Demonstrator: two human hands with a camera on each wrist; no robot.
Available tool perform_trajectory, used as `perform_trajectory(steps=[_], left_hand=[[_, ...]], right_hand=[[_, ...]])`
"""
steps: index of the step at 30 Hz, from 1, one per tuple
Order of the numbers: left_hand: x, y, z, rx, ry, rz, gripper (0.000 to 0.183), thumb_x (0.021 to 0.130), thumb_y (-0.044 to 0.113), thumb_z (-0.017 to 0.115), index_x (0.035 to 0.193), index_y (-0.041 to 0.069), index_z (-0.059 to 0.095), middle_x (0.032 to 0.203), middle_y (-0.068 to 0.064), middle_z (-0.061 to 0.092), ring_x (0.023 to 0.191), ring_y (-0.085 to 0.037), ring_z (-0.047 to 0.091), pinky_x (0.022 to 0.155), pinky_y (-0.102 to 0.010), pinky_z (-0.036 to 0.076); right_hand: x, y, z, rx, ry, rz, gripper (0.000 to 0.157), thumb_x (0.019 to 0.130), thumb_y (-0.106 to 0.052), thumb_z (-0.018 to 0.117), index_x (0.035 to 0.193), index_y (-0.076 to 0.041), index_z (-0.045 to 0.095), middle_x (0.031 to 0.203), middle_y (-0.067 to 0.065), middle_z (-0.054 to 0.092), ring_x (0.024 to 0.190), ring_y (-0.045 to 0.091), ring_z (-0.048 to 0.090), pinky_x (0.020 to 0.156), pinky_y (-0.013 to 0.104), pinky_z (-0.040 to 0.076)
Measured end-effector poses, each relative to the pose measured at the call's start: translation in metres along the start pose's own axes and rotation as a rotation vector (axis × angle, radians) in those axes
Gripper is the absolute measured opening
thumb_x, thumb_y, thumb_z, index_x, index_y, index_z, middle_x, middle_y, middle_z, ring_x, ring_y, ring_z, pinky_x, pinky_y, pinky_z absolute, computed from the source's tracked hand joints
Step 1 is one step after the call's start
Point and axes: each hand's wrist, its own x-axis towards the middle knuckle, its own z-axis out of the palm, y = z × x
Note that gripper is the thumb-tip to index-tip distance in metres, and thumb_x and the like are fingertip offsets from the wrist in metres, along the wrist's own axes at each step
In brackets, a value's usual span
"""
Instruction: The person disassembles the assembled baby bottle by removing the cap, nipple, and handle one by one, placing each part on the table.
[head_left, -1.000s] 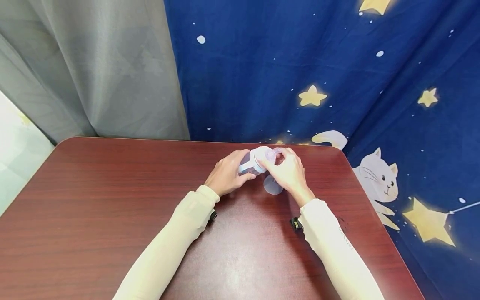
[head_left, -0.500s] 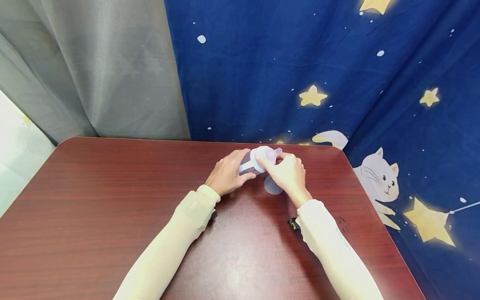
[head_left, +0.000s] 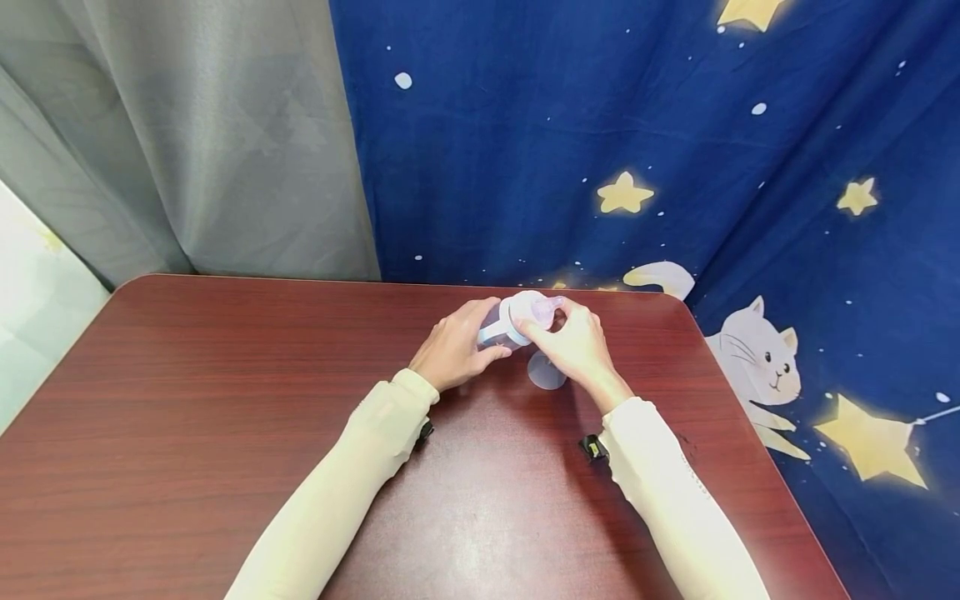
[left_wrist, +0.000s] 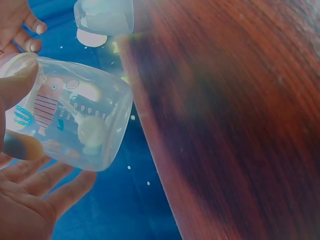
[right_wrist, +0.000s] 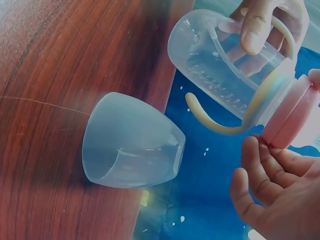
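A clear baby bottle [head_left: 491, 327] is tilted above the table, its nipple end [head_left: 550, 307] pointing right. My left hand [head_left: 452, 346] grips its body from the left. With thumb and fingers, my right hand [head_left: 579, 342] holds the collar [right_wrist: 286, 112], which looks pink in the right wrist view. A curved yellow handle [right_wrist: 212, 121] arches beside the bottle's neck. Inside the body runs a straw with a rounded weight [left_wrist: 92, 131], beside a striped printed picture [left_wrist: 46, 102]. Below my right hand, a translucent cap [right_wrist: 132, 145] stands on the table, wide end down.
The reddish-brown wooden table [head_left: 247, 433] reaches its far edge just beyond the bottle. Behind it hang a grey curtain [head_left: 247, 150] and a blue star-patterned curtain [head_left: 510, 150]. A dark wrist camera [head_left: 592, 447] sits at my right sleeve.
My right hand's fingers have shifted round the collar and nipple, away and back, with a small wrist turn. My left hand, the bottle's body and the cap have stayed in place.
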Motion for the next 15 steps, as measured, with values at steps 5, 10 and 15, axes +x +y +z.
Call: perform_trajectory(steps=[5, 10, 15], left_hand=[[-0.0002, 0.0001, 0.0007, -0.013, 0.008, 0.002, 0.071, 0.082, 0.031, 0.082, 0.139, 0.003, 0.051, 0.128, -0.012, 0.060, 0.108, -0.024, 0.059, 0.088, -0.043, 0.051], [-0.0005, -0.0004, 0.0007, -0.023, 0.009, -0.006, 0.071, 0.082, 0.031, 0.082, 0.139, 0.003, 0.051, 0.129, -0.013, 0.060, 0.108, -0.024, 0.058, 0.088, -0.043, 0.051], [0.0001, -0.0035, 0.0010, -0.023, -0.002, -0.016, 0.070, 0.083, 0.031, 0.082, 0.139, 0.002, 0.051, 0.129, -0.013, 0.060, 0.107, -0.024, 0.058, 0.088, -0.043, 0.051]], right_hand=[[0.0002, -0.0011, -0.0007, 0.024, -0.001, -0.022, 0.048, 0.079, -0.049, 0.078, 0.107, -0.010, 0.068, 0.096, 0.006, 0.070, 0.090, 0.028, 0.064, 0.076, 0.038, 0.049], [-0.0009, -0.0014, -0.0011, 0.058, 0.019, -0.031, 0.053, 0.078, -0.046, 0.080, 0.114, -0.009, 0.068, 0.102, 0.007, 0.071, 0.093, 0.028, 0.065, 0.078, 0.039, 0.049], [-0.0005, -0.0031, -0.0013, 0.073, 0.058, -0.042, 0.051, 0.078, -0.043, 0.081, 0.113, -0.008, 0.069, 0.100, 0.007, 0.071, 0.090, 0.028, 0.064, 0.076, 0.038, 0.049]])
